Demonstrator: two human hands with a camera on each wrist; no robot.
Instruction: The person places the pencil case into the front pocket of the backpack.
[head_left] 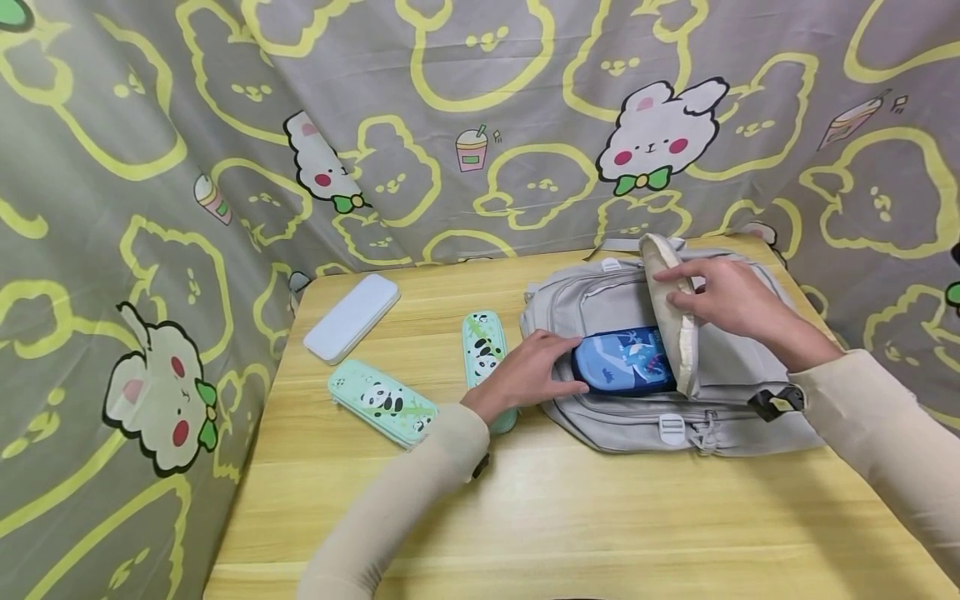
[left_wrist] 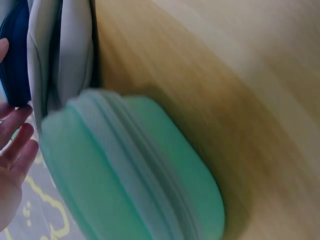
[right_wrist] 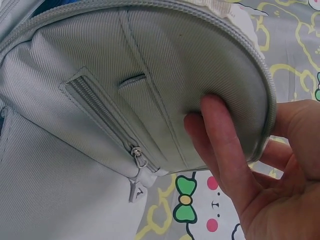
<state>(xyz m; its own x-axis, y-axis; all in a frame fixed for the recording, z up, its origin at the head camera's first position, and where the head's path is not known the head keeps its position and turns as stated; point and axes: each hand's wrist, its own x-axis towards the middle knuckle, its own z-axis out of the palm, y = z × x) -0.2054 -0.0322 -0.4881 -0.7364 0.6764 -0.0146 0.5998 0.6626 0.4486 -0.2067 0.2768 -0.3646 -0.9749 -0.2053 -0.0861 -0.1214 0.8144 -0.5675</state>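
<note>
A blue pencil case [head_left: 626,360] with a printed picture lies on the grey backpack [head_left: 600,302], its right end tucked behind a raised pocket flap [head_left: 672,321]. My left hand [head_left: 528,371] grips the case's left end between thumb and fingers; its dark blue edge [left_wrist: 17,60] shows in the left wrist view. With my right hand [head_left: 731,302] I hold the flap up by its rim. In the right wrist view, two fingertips [right_wrist: 212,102] press on the flap's lining, which has a small zipped pocket [right_wrist: 102,112]. The thumb there is hidden behind the flap.
A green panda pencil case [head_left: 480,346] lies partly under my left forearm. Another green panda case [head_left: 378,402] and a pale blue case [head_left: 352,317] lie further left on the wooden table [head_left: 570,525]. A patterned curtain [head_left: 450,200] borders the table's back and sides.
</note>
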